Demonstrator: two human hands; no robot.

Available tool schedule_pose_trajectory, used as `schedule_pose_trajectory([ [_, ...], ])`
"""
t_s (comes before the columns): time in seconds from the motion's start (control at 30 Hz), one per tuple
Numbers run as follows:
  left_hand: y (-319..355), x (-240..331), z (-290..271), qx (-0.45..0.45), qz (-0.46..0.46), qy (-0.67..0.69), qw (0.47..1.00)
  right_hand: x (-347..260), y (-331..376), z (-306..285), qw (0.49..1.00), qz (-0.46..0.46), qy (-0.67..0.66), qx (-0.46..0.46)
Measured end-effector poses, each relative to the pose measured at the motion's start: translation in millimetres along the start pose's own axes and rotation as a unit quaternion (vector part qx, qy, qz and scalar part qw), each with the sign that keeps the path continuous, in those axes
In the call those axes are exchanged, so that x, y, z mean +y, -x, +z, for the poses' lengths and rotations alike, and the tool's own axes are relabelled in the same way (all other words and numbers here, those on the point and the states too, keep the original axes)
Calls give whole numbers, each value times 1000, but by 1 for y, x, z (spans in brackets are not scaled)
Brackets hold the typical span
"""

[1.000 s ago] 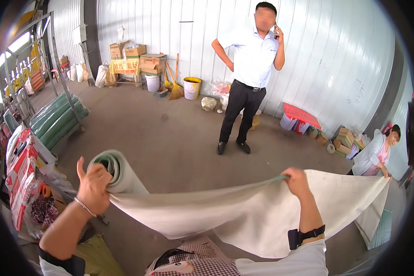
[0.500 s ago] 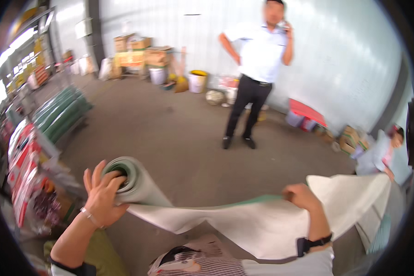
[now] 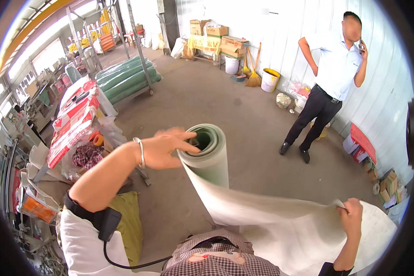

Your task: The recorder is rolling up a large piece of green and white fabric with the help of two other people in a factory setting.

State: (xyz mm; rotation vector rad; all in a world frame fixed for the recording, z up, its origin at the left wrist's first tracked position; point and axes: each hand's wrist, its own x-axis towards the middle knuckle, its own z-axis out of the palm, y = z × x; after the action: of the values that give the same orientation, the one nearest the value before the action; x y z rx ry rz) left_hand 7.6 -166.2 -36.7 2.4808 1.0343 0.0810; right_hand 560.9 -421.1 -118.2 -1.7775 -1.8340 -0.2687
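A thick roll of pale sheeting with a green inner face (image 3: 218,163) stands tilted in front of me, its round end toward me. My left hand (image 3: 166,148) grips the rim of that end, with fingers reaching into the hollow; the hand is slightly blurred. From the roll, a loose length of cream-white sheet (image 3: 280,218) runs off to the right, sagging across my front. My right hand (image 3: 352,214) is closed on the upper edge of this sheet, well apart from the roll. Past the right hand, more of the sheet spreads toward the lower right.
A person (image 3: 331,69) holding a phone stands ahead on the right. Green wrapped rolls (image 3: 124,78) lie on a metal rack at the left, near a red-and-white covered stack (image 3: 76,122). Cardboard boxes (image 3: 234,46), brooms (image 3: 254,78) and a bucket (image 3: 270,80) line the wall.
The view has swung left. The roll has turned more upright and now sits at mid-picture, my left hand still at its end. My right hand, still gripping the sheet, appears farther right and lower.
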Motion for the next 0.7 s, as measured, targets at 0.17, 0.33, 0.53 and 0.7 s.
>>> schedule_pose_trajectory([
  [0.17,-19,1,76,332,-159,162,915,9,12,8,987,150,-25,-53],
  [0.33,11,-24,88,524,-184,140,820,36,30,-2,991,83,22,-104],
  [0.53,66,-49,28,-15,-287,40,957,56,58,-9,986,120,31,-112],
  [0.7,8,30,-10,-129,-107,-204,965,-2,41,-33,998,3,-43,-48],
])
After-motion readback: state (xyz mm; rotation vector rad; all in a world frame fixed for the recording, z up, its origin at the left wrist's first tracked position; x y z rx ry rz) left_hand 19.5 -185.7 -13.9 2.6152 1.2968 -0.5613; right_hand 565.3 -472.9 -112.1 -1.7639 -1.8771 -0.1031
